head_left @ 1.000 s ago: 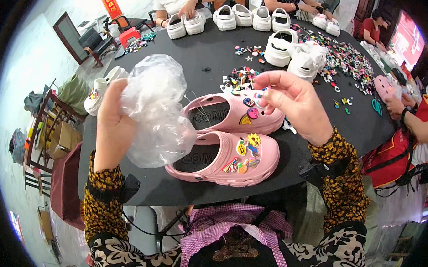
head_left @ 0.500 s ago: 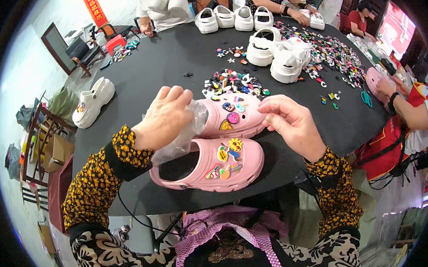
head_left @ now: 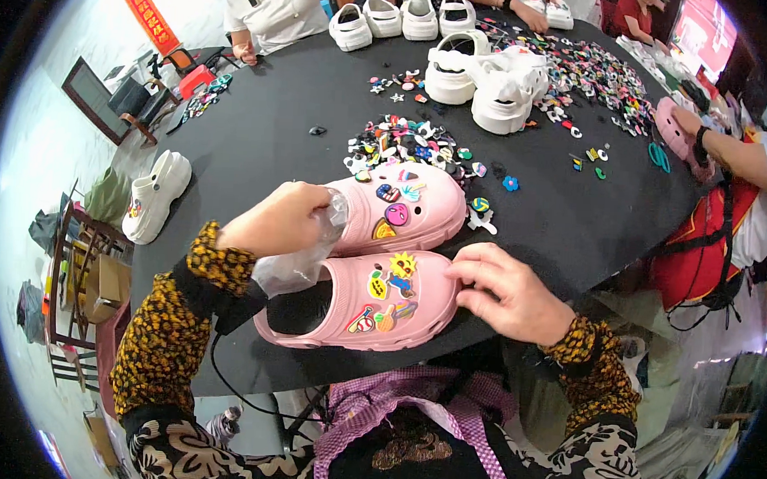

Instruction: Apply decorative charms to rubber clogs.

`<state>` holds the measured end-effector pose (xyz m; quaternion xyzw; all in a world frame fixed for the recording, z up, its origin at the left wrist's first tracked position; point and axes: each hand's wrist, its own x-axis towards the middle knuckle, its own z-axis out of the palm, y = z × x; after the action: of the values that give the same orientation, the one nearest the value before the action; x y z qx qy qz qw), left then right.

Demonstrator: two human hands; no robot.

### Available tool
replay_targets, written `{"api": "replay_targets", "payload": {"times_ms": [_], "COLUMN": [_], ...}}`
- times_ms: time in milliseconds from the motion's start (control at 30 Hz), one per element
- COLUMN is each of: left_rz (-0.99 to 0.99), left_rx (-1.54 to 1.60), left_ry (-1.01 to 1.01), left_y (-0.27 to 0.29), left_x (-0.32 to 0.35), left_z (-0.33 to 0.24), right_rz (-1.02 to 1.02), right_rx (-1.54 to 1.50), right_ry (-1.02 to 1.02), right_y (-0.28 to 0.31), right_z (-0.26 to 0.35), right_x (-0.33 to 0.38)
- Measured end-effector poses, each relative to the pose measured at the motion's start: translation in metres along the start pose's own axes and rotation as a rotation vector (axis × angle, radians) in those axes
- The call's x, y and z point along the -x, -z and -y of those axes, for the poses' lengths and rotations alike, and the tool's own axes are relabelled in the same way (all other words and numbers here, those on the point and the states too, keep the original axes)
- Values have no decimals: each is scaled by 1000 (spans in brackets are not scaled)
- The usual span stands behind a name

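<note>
Two pink clogs with colourful charms lie side by side in front of me, toes to the right. My left hand [head_left: 286,221] is closed on crumpled clear plastic [head_left: 307,258] at the heel end of the far pink clog [head_left: 440,212]. The plastic hangs over the opening of the near pink clog [head_left: 431,314]. At that clog's toe, the fingertips of my right hand [head_left: 509,292] touch or nearly touch the surface, fingers stretched and a little apart, holding nothing. The far clog carries several charms and shows a bare hole near its toe.
A pile of loose charms [head_left: 409,142] lies just behind the clogs, with a larger spread [head_left: 592,77] at the far right. White clogs [head_left: 501,95] stand beyond, another white clog [head_left: 156,197] at the left edge. At right, a person's hand [head_left: 688,124] holds a pink clog.
My right hand has moved down from the far clog's toe to the near clog's toe. My left hand has shifted slightly left and down with the plastic. The view has shifted a little.
</note>
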<state>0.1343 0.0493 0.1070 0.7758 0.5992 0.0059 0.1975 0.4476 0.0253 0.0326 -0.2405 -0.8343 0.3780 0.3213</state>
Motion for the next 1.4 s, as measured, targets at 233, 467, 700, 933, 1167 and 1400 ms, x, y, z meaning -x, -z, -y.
{"api": "replay_targets", "payload": {"times_ms": [233, 467, 700, 933, 1167, 1400], "left_rz": [80, 353, 224, -85, -586, -239], "left_rx": [829, 293, 306, 319, -172, -213], "left_ry": [171, -267, -248, -232, -411, -445], "left_y": [11, 1, -16, -22, 4, -12], "left_x": [19, 9, 5, 25, 78, 93], "left_z": [-7, 22, 14, 10, 9, 22], "right_rz": [48, 67, 65, 48, 70, 22], "right_rx": [124, 326, 363, 408, 457, 508], "right_ry": [100, 145, 95, 99, 68, 29], "right_y": [2, -11, -24, -34, -40, -26], "right_z": [-4, 6, 12, 19, 34, 36], "right_x": [3, -4, 0, 5, 6, 5]}}
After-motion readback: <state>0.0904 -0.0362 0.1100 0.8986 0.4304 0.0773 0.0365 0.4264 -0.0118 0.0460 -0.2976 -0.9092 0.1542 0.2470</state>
